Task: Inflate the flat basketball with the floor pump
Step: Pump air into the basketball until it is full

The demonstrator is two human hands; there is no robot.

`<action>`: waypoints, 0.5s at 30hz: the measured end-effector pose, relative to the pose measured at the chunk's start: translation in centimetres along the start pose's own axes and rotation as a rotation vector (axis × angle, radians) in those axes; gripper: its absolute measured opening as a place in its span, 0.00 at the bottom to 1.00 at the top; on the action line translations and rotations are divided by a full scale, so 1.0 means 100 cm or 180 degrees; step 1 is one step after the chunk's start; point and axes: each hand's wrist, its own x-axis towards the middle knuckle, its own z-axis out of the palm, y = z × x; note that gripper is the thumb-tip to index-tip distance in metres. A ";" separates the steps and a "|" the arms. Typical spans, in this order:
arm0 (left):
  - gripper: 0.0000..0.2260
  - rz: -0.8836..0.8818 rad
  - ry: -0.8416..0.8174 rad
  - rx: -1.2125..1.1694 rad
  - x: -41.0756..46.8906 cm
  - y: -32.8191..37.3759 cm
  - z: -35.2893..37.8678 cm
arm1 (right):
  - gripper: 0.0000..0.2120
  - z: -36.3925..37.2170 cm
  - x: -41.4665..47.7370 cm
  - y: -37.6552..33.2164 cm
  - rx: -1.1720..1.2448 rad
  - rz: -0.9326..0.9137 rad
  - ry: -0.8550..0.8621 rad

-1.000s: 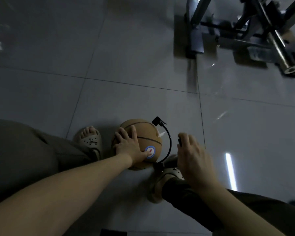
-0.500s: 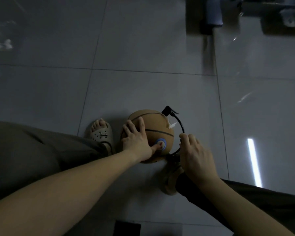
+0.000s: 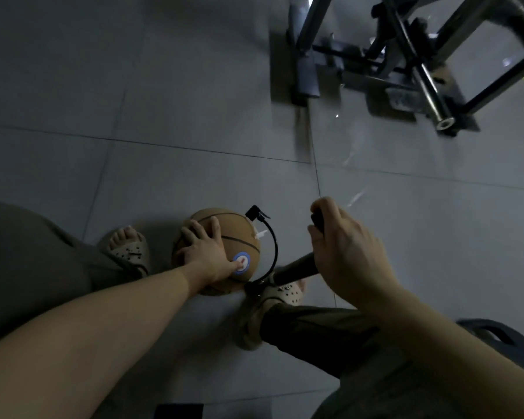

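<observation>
A tan basketball [image 3: 239,234] with black seams and a round blue-and-white logo lies on the grey tiled floor between my two sandalled feet. My left hand [image 3: 204,247] rests flat on top of it, fingers spread, thumb by the logo. A black floor pump [image 3: 297,269] stands just right of the ball, its base under my right foot. Its thin black hose [image 3: 274,246] arcs up to a black nozzle head [image 3: 254,213] at the ball's far right side. My right hand [image 3: 345,252] is closed around the pump handle, raised above the barrel.
A dark metal frame with bars and a chrome tube [image 3: 406,65] stands on the floor at the upper right. My left foot in a beige sandal [image 3: 127,247] is beside the ball. A dark stool edge [image 3: 502,337] shows at the lower right.
My right hand has risen with the pump handle, exposing the black barrel. My left hand stays pressed on the ball. The camera view tilted up, bringing the metal frame back into sight.
</observation>
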 end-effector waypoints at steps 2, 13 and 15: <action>0.58 0.0046 0.0026 -0.0017 -0.001 0.000 0.001 | 0.08 0.003 -0.006 -0.001 0.0073 0.0024 0.0043; 0.59 0.0043 0.0027 0.0002 0.003 -0.012 0.009 | 0.10 0.101 -0.004 0.014 -0.0302 -0.0341 -0.0319; 0.58 -0.0010 0.0029 0.0042 0.002 -0.010 0.009 | 0.10 0.119 -0.003 0.019 -0.0268 -0.0362 -0.0407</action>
